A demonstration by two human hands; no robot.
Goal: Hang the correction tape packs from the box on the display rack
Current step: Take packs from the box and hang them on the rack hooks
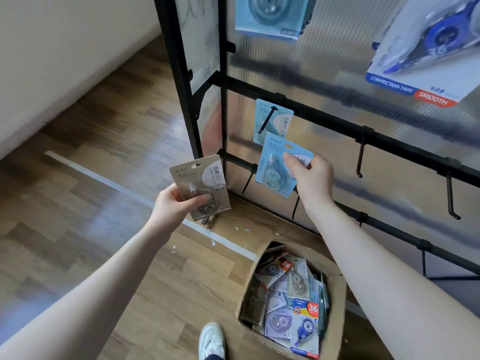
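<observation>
Pinching a light-blue carded correction tape pack (279, 167) just below a black rack hook (266, 120), the right hand (310, 178) faces the black-framed display rack (337, 123); the left hand (176, 203) grips a beige carded pack (200, 185); the open cardboard box (335, 289) sits on the floor below

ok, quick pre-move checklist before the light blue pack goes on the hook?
1. Right hand pinches light blue correction tape pack: ok.
2. Pack's hang hole faces up, uncovered: ok.
3. Hole threaded on black peg hook: not ok, pack is below the hook tip.
4. Hook has room: cannot tell; one matching light blue hung pack already sits on it.
5. Left hand holds beige kraft pack clear of the hook: ok.
6. Open cardboard box holds more packs: ok.
</observation>
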